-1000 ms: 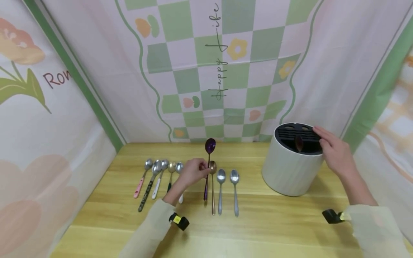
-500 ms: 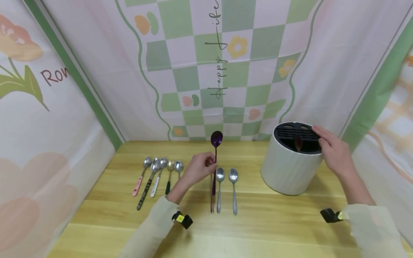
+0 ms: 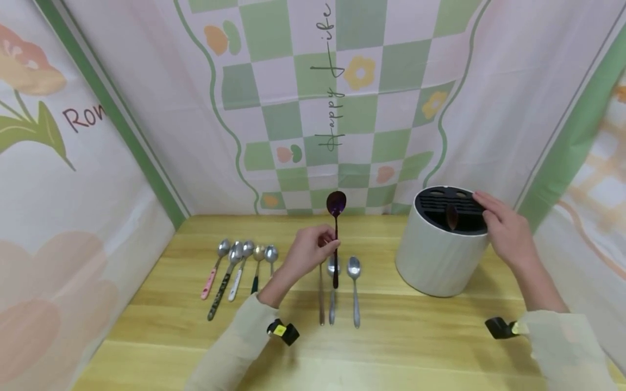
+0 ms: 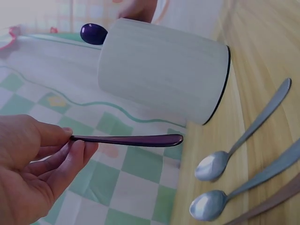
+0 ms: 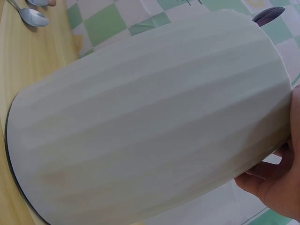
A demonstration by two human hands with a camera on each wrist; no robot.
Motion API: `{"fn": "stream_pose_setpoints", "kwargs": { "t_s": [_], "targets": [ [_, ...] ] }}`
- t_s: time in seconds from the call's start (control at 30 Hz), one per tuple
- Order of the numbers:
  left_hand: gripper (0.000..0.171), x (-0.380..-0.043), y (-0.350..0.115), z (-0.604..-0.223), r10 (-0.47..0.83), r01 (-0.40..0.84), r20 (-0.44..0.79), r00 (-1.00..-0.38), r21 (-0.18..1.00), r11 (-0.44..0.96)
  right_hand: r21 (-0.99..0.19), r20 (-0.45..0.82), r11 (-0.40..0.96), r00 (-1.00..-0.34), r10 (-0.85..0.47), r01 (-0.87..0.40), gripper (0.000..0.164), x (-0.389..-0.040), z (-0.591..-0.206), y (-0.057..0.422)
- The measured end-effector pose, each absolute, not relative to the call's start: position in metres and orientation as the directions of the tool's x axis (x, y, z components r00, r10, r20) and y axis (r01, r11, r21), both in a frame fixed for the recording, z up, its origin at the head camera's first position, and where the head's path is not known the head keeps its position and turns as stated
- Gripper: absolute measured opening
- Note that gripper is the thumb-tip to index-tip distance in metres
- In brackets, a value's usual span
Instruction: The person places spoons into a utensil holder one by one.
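My left hand (image 3: pixel 310 252) pinches a purple spoon (image 3: pixel 336 203) by its thin handle, bowl up, in front of the backdrop. In the left wrist view its handle end (image 4: pixel 150 140) points toward the table, while the bowl is out of sight. Below it lie a copper-coloured spoon (image 3: pixel 321 304) and two silver spoons, one nearer (image 3: pixel 332 312) and one farther right (image 3: pixel 355 293). A white ribbed utensil holder (image 3: pixel 440 266) with a black slotted top stands to the right. My right hand (image 3: pixel 511 231) holds its upper right side at the rim. Another dark spoon (image 3: pixel 452 216) stands in the holder.
Left of the left hand, several spoons lie in a row, among them a pink-handled one (image 3: pixel 210 282), a dark patterned one (image 3: pixel 220 293) and a green-handled one (image 3: pixel 255 282). Patterned cloth (image 3: pixel 352 119) hangs behind the wooden table (image 3: pixel 401 347) and at both sides.
My left hand has lifted the purple spoon and carried it rightward, past the copper-coloured spoon to over the nearer silver one. The right hand stays at the holder.
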State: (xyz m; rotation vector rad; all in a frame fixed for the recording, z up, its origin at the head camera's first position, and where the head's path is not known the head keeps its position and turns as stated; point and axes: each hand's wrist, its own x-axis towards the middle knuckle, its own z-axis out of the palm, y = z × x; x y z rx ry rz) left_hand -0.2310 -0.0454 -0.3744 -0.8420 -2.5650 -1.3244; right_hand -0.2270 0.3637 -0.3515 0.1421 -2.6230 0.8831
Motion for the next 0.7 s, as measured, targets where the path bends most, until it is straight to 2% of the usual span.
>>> {"fn": "stream_pose_setpoints", "kwargs": {
  "t_s": [0.5,0.7],
  "targets": [
    [0.010,-0.227,-0.027,-0.361,0.401,0.520,0.365,-0.840,0.754,0.402,-0.570,0.388,0.792,-0.921,0.025,-0.219,0.049,-0.227,-0.352,0.362],
    [0.010,-0.228,-0.018,-0.352,0.413,0.569,0.411,-0.813,0.714,0.408,-0.569,0.388,0.794,-0.921,0.032,-0.212,0.049,-0.226,-0.351,0.362]
  ]
}}
